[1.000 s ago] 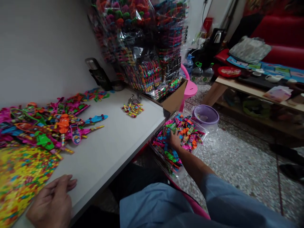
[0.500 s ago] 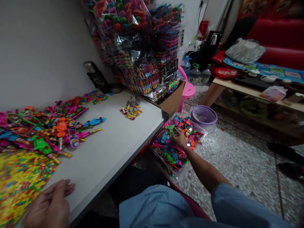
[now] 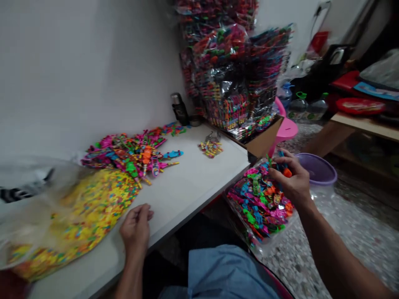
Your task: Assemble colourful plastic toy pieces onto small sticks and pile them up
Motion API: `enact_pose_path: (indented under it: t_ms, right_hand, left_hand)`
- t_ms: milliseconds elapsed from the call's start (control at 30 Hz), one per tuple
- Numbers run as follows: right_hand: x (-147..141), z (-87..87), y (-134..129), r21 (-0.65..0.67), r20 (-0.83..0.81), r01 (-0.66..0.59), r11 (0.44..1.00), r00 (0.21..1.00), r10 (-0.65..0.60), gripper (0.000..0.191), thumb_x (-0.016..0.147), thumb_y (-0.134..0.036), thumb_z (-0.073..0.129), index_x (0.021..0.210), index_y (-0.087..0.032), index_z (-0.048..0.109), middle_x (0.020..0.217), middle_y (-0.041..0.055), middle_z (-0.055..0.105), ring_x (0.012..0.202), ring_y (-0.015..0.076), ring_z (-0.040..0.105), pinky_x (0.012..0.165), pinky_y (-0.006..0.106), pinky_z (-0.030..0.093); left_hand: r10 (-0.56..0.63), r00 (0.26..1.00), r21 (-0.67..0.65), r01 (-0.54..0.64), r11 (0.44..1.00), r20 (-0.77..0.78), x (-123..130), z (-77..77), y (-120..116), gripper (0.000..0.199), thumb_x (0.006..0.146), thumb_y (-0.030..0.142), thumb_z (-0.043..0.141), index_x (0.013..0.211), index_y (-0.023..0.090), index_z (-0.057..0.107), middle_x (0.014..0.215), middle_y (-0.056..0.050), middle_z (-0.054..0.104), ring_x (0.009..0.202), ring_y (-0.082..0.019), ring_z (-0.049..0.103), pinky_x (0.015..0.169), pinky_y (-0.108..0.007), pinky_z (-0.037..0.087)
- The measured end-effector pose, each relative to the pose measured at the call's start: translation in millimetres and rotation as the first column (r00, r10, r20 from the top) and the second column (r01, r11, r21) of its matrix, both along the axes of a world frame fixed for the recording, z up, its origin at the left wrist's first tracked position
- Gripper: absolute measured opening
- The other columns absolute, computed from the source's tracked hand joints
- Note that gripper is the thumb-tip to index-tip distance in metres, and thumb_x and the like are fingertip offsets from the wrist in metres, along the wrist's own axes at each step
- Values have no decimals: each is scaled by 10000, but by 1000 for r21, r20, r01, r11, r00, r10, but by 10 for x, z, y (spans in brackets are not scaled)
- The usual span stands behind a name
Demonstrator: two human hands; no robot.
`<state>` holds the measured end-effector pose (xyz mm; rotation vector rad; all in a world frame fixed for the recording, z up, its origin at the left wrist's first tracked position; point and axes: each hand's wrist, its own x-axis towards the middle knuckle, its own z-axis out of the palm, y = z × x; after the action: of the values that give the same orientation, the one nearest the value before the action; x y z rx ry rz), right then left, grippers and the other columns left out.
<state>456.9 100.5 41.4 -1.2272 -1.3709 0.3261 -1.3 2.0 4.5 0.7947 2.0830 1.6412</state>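
The right hand (image 3: 289, 182) is closed around a small bunch of moulded plastic toy pieces (image 3: 282, 163) in blue, green and orange, gripped between fingers and thumb. Their long axes stand roughly upright, tilted slightly, with the ends rising above the fingers; an orange end sits at the fingertips. Directly below and just beside that hand lies a clear plastic container (image 3: 233, 207) heaped with similar glossy pink, blue, green and orange pieces. A purple plastic tub (image 3: 316, 168) stands just past the hand. The left hand (image 3: 136, 226) rests loosely curled, narrow and holding nothing visible, on the white surface (image 3: 187, 195) near its front edge. Farther along lie a spread pile of bright toys (image 3: 127, 155) and a speckled yellow multicoloured sheet (image 3: 93, 211).
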Motion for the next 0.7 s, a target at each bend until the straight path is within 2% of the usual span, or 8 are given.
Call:
enact_pose_path:
  t_ms: [67, 133, 233, 333, 367, 467, 600, 700]
  right_hand:
    - [-527, 272, 9, 150, 175, -196, 969, 970, 169, 246, 769, -250, 704, 1006, -220, 646, 1371, 91, 511, 1267, 261, 506, 1104, 444, 375]
    - [-1176, 351, 46, 200, 300, -447, 872, 875, 380, 272, 766, -167, 654, 1034, -202, 622, 1428, 101, 455, 1299, 260, 471, 1092, 427, 404]
    - [-2185, 179, 106, 94, 518, -715, 693, 630, 579, 347, 722, -83, 587, 1056, -169, 621, 1471, 91, 416, 1295, 254, 450, 1070, 400, 428]
    - [-2964, -74, 105, -138, 729, -780, 611, 338, 596, 330, 766, -155, 585, 1092, -175, 631, 1464, 74, 435, 1191, 281, 491, 898, 416, 509]
    - [-3142, -135, 89, -179, 764, -784, 595, 270, 586, 312, 798, -190, 580, 1106, -181, 631, 1459, 71, 442, 1182, 282, 491, 858, 411, 515]
    - [-3442, -218, 25, -201, 793, -800, 565, 206, 574, 365, 880, -349, 576, 1214, -205, 594, 1452, 63, 457, 1182, 275, 486, 870, 429, 491]
    - [-3459, -176, 3, -222, 754, -843, 489, 170, 635, 608, 852, -484, 640, 1364, -190, 494, 1470, 92, 454, 1262, 288, 453, 1062, 511, 338]
    - [-3342, -89, 28, -139, 676, -877, 459, 255, 691, 662, 843, -534, 658, 1383, -200, 470, 1501, 90, 420, 1340, 250, 406, 1134, 477, 252]
  left_hand:
    - [-21, 1000, 13, 21, 1000, -18, -3, 9, -30, 485, 673, 510, 716, 916, 96, 647, 695, -45, 638, 632, -163, 604, 661, -302, 511]
    - [-54, 998, 10, 54, 998, -35, -11, 14, -59, 472, 701, 512, 700, 910, 93, 644, 691, -51, 635, 636, -165, 607, 660, -294, 508]
    - [-70, 997, 22, 71, 997, -18, -31, 17, -91, 485, 716, 519, 698, 924, 86, 637, 702, -63, 641, 643, -168, 613, 667, -291, 514]
    - [-47, 999, 53, 46, 998, 9, -52, 14, -102, 511, 721, 531, 700, 961, 86, 623, 705, -63, 637, 643, -170, 611, 665, -293, 522]
    - [-41, 999, 66, 40, 997, 15, -59, 12, -101, 521, 721, 538, 698, 973, 88, 618, 714, -62, 635, 643, -171, 610, 657, -294, 524]
    - [-9, 1000, 94, 8, 996, 9, -86, -5, -91, 560, 719, 563, 686, 1023, 98, 615, 827, -82, 649, 680, -179, 612, 606, -283, 523]
    - [48, 999, 93, -47, 995, -15, -134, -60, -73, 583, 721, 578, 677, 1066, 110, 636, 950, -108, 660, 758, -193, 621, 582, -259, 509]
    - [79, 997, 79, -78, 994, -8, -151, -87, -65, 578, 718, 575, 686, 1073, 120, 643, 874, -88, 665, 730, -196, 631, 609, -276, 518]
